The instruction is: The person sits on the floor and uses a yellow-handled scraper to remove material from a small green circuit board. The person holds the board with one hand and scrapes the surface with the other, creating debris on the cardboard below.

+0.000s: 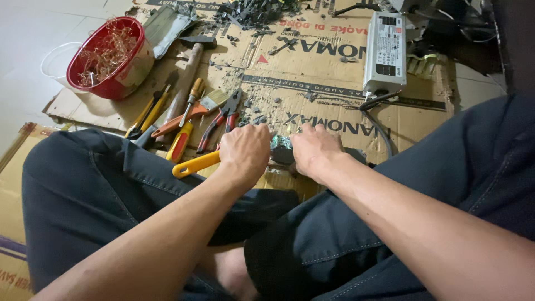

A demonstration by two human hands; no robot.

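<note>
Currently left hand (245, 153) grips a yellow-handled tool (195, 164), right hand (313, 150) clamps a small greenish part (281, 144) on the cardboard (334, 106) between them; risk: tool slipping off toward right fingers, scattering debris.

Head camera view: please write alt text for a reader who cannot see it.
A seated person's left hand grips a yellow-handled tool while the right hand presses a small dark greenish part on flattened brown cardboard. Pliers, screwdrivers and a hammer lie beside a red plastic bowl.
</note>
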